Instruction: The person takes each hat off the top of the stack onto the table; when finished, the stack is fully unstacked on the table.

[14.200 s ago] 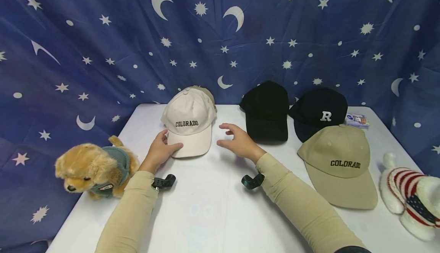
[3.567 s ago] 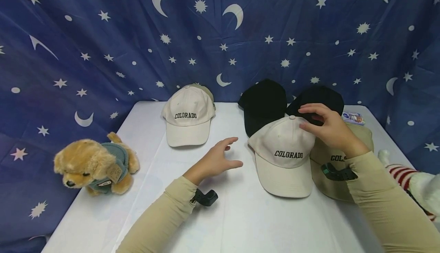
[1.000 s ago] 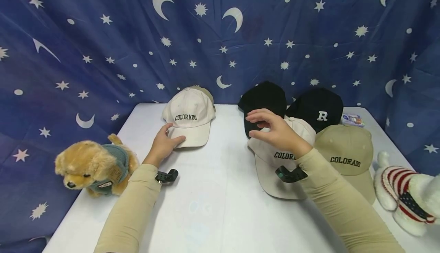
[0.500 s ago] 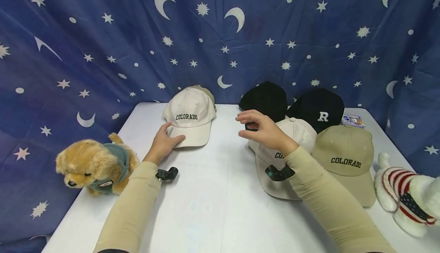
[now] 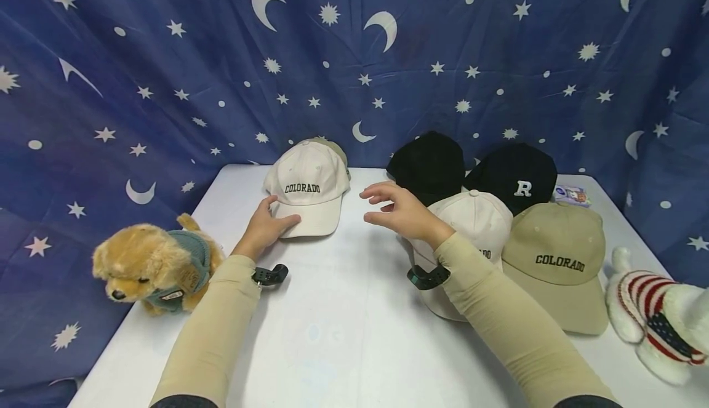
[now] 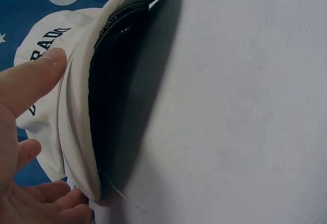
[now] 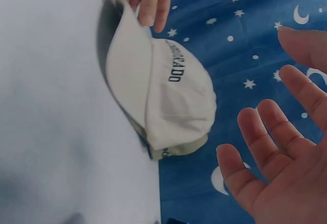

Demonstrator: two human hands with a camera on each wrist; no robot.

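Observation:
In the head view, a white COLORADO cap sits at the back left, with an olive cap partly hidden behind it. My left hand is at the left side of its brim, thumb over the brim's front. The left wrist view shows the left thumb extended across the cap and the other fingers loose by the brim's edge. My right hand hangs with spread, slightly bent fingers, holding nothing, to the right of that cap. Below and behind it, a second white COLORADO cap is partly covered by the forearm.
On the white table, a black cap, a dark R cap and a tan COLORADO cap stand at the right. A small packet lies behind. Plush dogs flank both sides; a starry curtain hangs behind.
Since the oldest frame, a white cap from the left stack has come to stand at the right. In the last second my right hand moved left from over it; the left hand stayed at the brim.

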